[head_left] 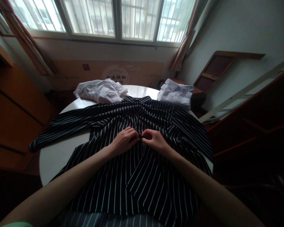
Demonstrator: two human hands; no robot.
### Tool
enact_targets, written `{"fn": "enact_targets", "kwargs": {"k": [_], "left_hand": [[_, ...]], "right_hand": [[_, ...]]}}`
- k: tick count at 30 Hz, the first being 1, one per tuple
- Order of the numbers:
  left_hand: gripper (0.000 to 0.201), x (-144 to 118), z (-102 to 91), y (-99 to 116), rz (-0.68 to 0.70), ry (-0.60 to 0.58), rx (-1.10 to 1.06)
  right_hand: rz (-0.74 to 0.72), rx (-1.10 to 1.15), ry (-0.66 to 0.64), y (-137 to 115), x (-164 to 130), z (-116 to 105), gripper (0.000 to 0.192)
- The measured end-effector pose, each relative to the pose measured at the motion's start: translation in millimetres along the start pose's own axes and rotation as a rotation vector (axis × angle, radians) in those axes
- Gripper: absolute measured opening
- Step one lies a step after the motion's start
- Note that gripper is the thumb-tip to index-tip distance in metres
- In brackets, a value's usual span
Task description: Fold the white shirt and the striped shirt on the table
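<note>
A black shirt with white stripes lies spread over a round white table, its collar at the far side and its lower part hanging toward me. One sleeve stretches out to the left; the other bends down along the right edge. My left hand pinches the front edge of the shirt at mid-chest. Close beside it, my right hand pinches the same front opening, thumb and forefinger together. The fingertips nearly meet, and any button between them is too small to make out. Below the hands the front panels fall apart slightly.
A crumpled white garment lies at the table's far left, and a folded white garment at its far right. Beyond stand a printed cardboard panel and a barred window. A wooden cabinet is on the left.
</note>
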State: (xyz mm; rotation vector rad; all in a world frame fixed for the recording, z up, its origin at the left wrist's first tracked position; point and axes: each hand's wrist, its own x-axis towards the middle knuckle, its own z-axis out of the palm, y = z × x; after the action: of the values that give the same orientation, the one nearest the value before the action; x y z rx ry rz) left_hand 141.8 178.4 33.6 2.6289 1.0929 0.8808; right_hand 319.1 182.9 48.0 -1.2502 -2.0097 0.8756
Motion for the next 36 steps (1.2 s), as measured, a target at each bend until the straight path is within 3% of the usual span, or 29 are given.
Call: {"fn": "enact_targets", "kwargs": {"k": [14,29,36], "left_hand": [[0.011,0.1,0.1,0.3,-0.012,-0.021,-0.009],[0.010,0.2,3.9,-9.6,-0.142,-0.014,-0.230],[0.010,0.4,4.2,-8.8,-0.144,-0.013,-0.227]], "right_hand": [[-0.019,-0.024,-0.004,2.6,0.1,1.3,0.012],[0.002,-0.094,-0.020,-0.7,-0.4,-0.5,0.007],[0.005,-0.090,-0.049,4.9,0.6,1.5,0.007]]}}
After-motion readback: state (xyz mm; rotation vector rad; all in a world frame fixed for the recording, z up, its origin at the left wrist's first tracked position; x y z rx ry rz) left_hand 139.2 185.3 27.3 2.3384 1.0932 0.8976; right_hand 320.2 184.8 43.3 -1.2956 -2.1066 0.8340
